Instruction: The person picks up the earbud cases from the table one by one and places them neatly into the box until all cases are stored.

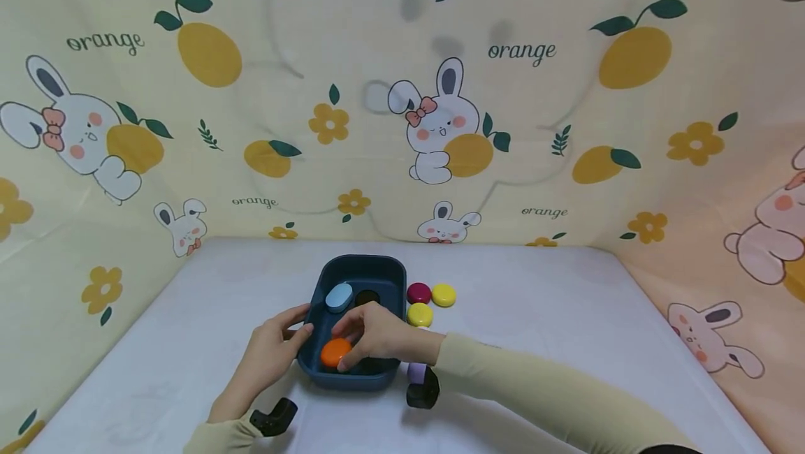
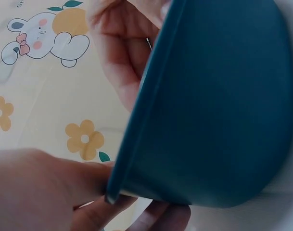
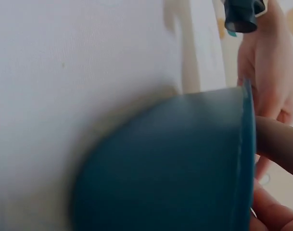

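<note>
A dark blue rectangular tub [image 1: 353,381] with rounded corners stands on the white table. My left hand [image 1: 267,353] grips its left rim, thumb over the edge and fingers along the outer wall, as the left wrist view also shows. Inside the tub, my right hand [image 1: 377,332] pinches a glossy orange disc [image 1: 335,353] near the front left corner, thumb at its lower right and fingers at its upper edge. Behind that hand lie a light blue disc [image 1: 339,297] and a black disc [image 1: 367,296], the latter partly hidden by the fingers.
Right of the tub lie a dark red disc [image 1: 418,293] and two yellow discs [image 1: 444,295]. A pale disc shows partly behind the right wrist, and a lilac piece [image 1: 416,372] sits below it beside the black wrist camera [image 1: 423,391]. A patterned cloth [image 1: 352,42] hangs behind the table.
</note>
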`<state>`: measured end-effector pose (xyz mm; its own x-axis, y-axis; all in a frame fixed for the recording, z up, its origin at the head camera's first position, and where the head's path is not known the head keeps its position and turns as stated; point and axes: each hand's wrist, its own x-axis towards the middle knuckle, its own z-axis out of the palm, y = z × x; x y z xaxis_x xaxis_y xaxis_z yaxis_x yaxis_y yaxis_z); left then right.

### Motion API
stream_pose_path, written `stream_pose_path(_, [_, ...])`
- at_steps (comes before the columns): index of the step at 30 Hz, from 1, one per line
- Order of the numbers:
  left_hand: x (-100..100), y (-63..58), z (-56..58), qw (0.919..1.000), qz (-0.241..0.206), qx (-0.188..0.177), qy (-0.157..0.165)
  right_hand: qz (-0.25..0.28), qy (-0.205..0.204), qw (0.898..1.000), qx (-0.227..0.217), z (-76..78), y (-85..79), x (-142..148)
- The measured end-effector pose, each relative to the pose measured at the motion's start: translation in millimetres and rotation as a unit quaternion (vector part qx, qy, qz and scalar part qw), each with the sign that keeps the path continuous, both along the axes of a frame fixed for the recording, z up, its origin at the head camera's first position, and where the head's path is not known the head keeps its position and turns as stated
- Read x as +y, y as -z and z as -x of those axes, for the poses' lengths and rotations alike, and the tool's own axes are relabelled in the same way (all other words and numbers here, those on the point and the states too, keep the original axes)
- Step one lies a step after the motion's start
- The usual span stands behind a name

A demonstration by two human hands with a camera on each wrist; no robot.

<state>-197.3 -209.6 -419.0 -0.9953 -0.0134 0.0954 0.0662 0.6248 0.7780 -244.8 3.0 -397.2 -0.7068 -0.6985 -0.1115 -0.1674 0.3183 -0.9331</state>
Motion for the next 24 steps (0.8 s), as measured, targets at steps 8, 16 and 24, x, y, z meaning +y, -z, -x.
stream_pose_path(8, [3.4,-1.8,0.8,1.0,0.006,0.007,-0.001,0.007,-0.021,0.999,-0.034,4.8,-4.3,6.5])
stream_pose_path(16, [3.5,-1.5,-0.1,0.9999,0.005,0.011,-0.002,0.073,0.061,0.995,-0.036,15.0,-22.6,31.0])
stream_pose_path(24, [2.1,-1.1,-1.8,0.9999,0.012,0.008,-0.004,0.101,0.129,0.986,0.004,12.1,-43.9,59.7])
